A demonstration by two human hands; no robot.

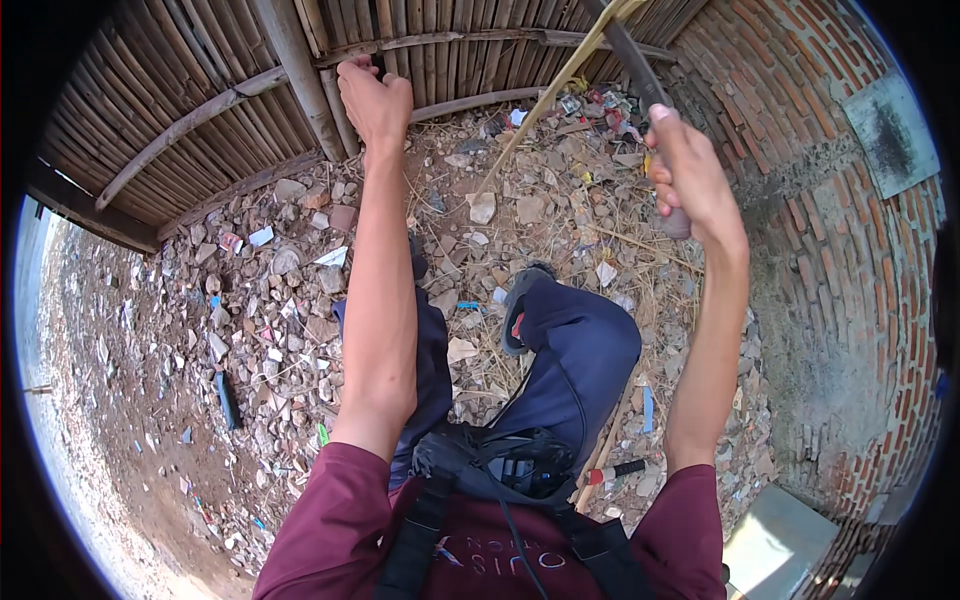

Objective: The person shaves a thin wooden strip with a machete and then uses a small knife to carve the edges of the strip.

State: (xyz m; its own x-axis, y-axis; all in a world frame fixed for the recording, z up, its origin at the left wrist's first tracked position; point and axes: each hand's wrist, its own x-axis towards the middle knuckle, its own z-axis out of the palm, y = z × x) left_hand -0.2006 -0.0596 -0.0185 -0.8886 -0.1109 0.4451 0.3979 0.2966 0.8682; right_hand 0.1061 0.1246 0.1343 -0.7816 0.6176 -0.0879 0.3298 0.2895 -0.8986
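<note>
Maroon shirt (pixel 325 520); right hand (pixel 692 178) gripping knife (pixel 641 73); left hand (pixel 378 106) half-curled

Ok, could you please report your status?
Right hand gripping knife. Left hand up at slatted wall, hold unclear. Pale strip crosses knife in view.

Place: outdoor yard (pixel 150 440), partly sunlit
Underfoot: loose stones (pixel 530 209) and scattered litter (pixel 261 237)
Ahead: bamboo fence (pixel 150 115)
Right side: worn brick wall (pixel 825 260)

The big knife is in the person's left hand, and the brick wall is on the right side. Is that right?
Not quite: the head view shows the big knife in the right hand. The brick wall is on the right side.
</note>
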